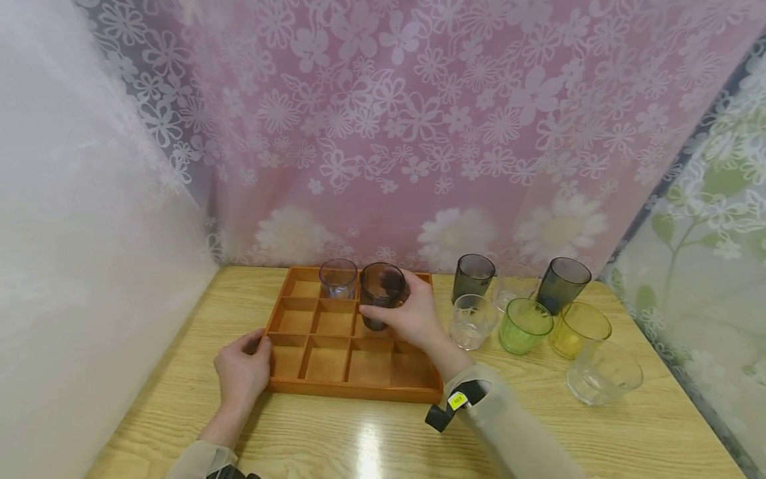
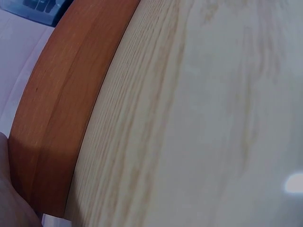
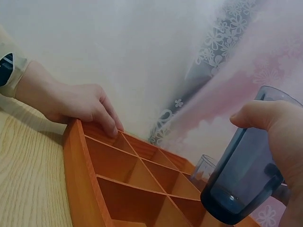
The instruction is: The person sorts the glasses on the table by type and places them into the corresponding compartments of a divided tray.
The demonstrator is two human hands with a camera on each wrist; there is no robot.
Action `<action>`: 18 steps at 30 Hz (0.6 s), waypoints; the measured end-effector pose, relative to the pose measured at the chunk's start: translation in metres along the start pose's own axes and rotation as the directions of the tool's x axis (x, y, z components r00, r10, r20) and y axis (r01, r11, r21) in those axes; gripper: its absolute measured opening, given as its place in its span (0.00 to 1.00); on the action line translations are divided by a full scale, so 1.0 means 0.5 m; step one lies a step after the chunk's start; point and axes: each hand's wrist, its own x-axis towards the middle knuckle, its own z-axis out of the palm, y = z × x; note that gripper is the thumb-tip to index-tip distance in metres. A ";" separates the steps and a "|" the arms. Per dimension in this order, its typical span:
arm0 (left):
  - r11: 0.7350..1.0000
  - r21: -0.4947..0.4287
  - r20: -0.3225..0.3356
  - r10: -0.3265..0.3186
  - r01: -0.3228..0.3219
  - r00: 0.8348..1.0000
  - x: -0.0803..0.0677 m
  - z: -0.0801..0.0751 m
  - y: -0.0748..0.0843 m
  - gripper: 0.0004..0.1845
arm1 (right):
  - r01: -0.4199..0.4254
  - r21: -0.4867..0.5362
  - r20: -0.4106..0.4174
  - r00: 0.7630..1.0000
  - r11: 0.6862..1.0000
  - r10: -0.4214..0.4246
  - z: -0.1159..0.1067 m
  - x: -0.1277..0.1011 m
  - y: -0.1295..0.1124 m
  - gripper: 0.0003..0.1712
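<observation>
A tall smoky-glass tumbler [image 1: 377,290] is being gripped by the right hand [image 1: 417,314], apparently for lowering into a brown wooden tray [image 1: 353,390] clasped by the left hand [image 1: 243,367].

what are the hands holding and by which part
Right hand: a dark glass, gripped by its sides. Left hand: the wooden tray, held by its left wall.

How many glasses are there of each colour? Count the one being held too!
Dark grey glasses: 3
Clear glasses: 3
Green glass: 1
Yellow glass: 1
Pale purple glass: 1
Total: 9 glasses
</observation>
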 end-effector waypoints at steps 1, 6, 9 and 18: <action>1.000 -0.001 0.001 0.000 0.000 1.000 0.000 0.000 0.001 0.11 | -0.006 0.001 -0.001 1.000 1.000 0.006 0.003 0.001 0.000 0.37; 1.000 -0.015 -0.001 0.006 -0.006 1.000 -0.002 -0.002 0.006 0.11 | -0.018 0.005 0.002 1.000 1.000 0.018 0.015 0.009 0.003 0.39; 1.000 -0.018 -0.001 0.009 -0.009 1.000 -0.003 -0.003 0.007 0.11 | -0.021 0.001 -0.001 1.000 1.000 0.021 0.022 0.014 0.003 0.40; 1.000 -0.020 -0.010 0.003 -0.003 1.000 -0.003 -0.004 0.009 0.11 | 0.010 0.078 0.010 1.000 0.997 -0.011 0.051 0.031 -0.006 0.39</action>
